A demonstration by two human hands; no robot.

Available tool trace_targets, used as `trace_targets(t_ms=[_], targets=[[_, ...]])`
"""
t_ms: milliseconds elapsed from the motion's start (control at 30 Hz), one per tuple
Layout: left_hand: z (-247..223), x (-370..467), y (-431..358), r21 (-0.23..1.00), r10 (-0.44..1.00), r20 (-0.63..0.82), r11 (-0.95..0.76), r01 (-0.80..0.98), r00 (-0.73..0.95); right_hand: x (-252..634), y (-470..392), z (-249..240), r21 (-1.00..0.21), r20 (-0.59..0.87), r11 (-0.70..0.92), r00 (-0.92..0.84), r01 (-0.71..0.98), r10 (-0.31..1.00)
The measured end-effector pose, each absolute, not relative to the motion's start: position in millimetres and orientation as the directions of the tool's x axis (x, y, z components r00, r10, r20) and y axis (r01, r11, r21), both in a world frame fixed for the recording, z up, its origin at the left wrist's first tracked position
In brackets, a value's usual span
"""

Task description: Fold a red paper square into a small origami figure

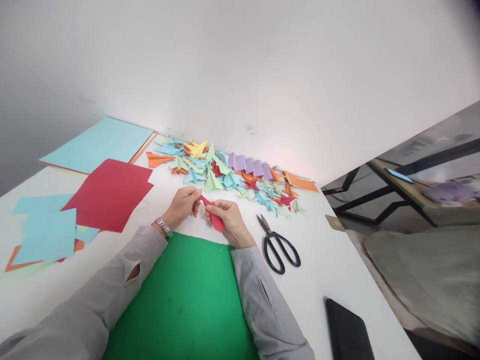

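Observation:
Both hands hold a small folded red paper [216, 221] above the white table, just past the far edge of a green sheet [187, 295]. My left hand [183, 205], with a metal watch on its wrist, pinches the paper's narrow tip. My right hand [230, 220] grips the wider body between thumb and fingers. Beyond the hands lies a pile of folded paper pieces [212, 182] in several colours, some shaped like planes. A purple pleated strip [249, 165] rests on that pile.
Scissors [275, 242] with black handles lie right of my right hand. Near the front right is a black phone-like slab [348, 330]. Red sheets [108, 195], blue pieces [48, 235] and a large blue sheet stack [101, 142] cover the left. A wall [240, 75] closes the back.

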State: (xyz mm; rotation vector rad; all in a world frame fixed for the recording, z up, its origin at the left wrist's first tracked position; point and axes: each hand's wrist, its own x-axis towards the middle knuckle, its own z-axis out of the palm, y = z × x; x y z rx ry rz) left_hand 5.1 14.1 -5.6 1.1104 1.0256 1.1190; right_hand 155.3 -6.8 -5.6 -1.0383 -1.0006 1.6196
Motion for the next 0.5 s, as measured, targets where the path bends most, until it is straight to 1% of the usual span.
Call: trace_targets(t_ms=[233,433,500], targets=[[-7.4,6.3,15.1,0.975,0.988,-0.057,0.086,-0.203,0.146,155.5,-6.1,-5.4,-0.929,-0.186,-0.239,-0.202,-0.282,0.962],[-1.3,5.7,14.6,0.954,0.992,-0.064,0.093,-0.287,0.11,156.5,-5.7,-6.6,-0.929,-0.185,-0.238,-0.202,-0.283,0.962],[0.7,5.4,14.4,0.952,0.991,-0.066,0.099,-0.29,0.119,156.5,-5.8,-6.8,-0.929,-0.185,-0.238,-0.202,-0.283,0.962]])
